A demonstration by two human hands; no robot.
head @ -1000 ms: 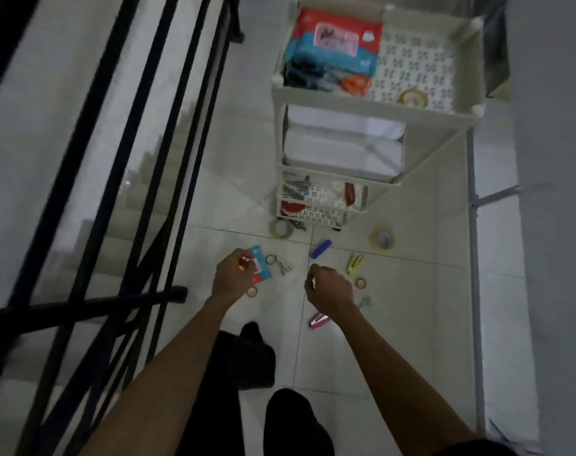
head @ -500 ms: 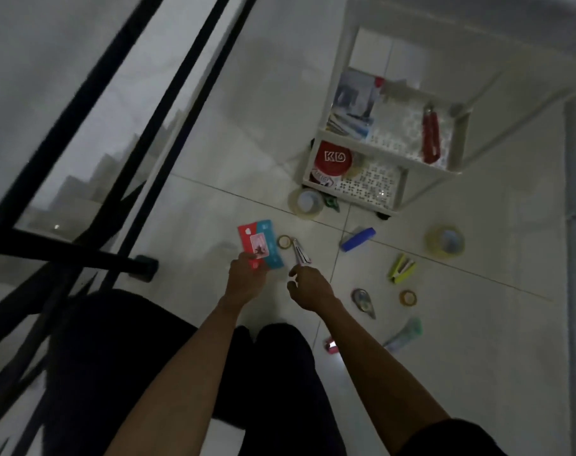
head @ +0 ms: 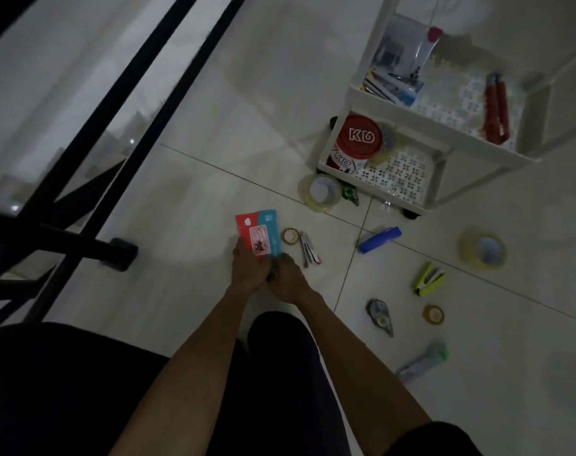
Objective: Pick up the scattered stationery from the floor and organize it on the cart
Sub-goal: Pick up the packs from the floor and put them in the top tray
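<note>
While the person crouches over the pale tiled floor [head: 188,192], both hands meet at the near edge of a small stack of card packets [head: 259,234], one red, one teal, with a pink card on top. The left hand [head: 247,273] reaches its fingertips onto the stack's near left corner, and the right hand [head: 288,278] presses in against it from the right. In the dim light I cannot tell whether either hand is pinching the packets or only touching them. Just right of the stack lie a small tape ring [head: 290,235] and a small metal stapler [head: 309,251]. Farther right are a blue stapler [head: 379,240], a yellow-green stapler [head: 430,278] and a large clear tape roll [head: 483,250]. Nearer lie a correction tape dispenser [head: 380,316], another small tape ring [head: 433,314] and a pale green tube [head: 424,361]. The white cart [head: 411,115] stands at the far right. Its lowest shelf holds a red tin marked KD [head: 357,139], and a red cutter [head: 495,110] lies on the shelf above. A second clear tape roll [head: 319,192] and a green correction tape [head: 351,194] lie on the floor just beside the cart's near left corner. At the left a black railing [head: 49,240] runs beside a stairwell.
</note>
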